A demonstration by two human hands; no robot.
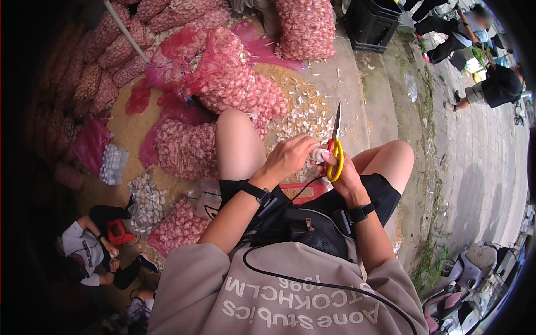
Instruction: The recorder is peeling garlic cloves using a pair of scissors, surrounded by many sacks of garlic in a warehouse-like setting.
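Garlic bulb point(319, 154), small and whitish: being pinched between both sets of fingertips, out in front, above the gap between the bare knees! Looking straight down from the head view, catching the left hand point(290, 159) bending at the wrist, closing fingers against the bulb's left side. Over to the right hand point(346, 173): gripping the yellow-and-orange scissors point(339, 146) and, all at once, steadying the bulb's other side with thumb and fingers. Pointing slim blades up and away from the body, apparently together, well off the bulb.

Judging the feel now: probably weighing very little, feeling firm and stiff underneath, wearing dry, papery skin liable to be sliding or flaking under a thumb. Likely rolling easily, too, being so round. Hardly fragile as a whole, yet risking bruised cloves under a hard squeeze. Best taking hold around the widest part, spreading fingertips evenly, leaving root and stem ends free, keeping skin clear of the blade edges. Not managing to tell top from root, with fingers covering so much.

Glancing past the hands: spotting pale scraps point(304, 114) littering the ground, and bulging net sacks point(234, 72) of pinkish bulbs.
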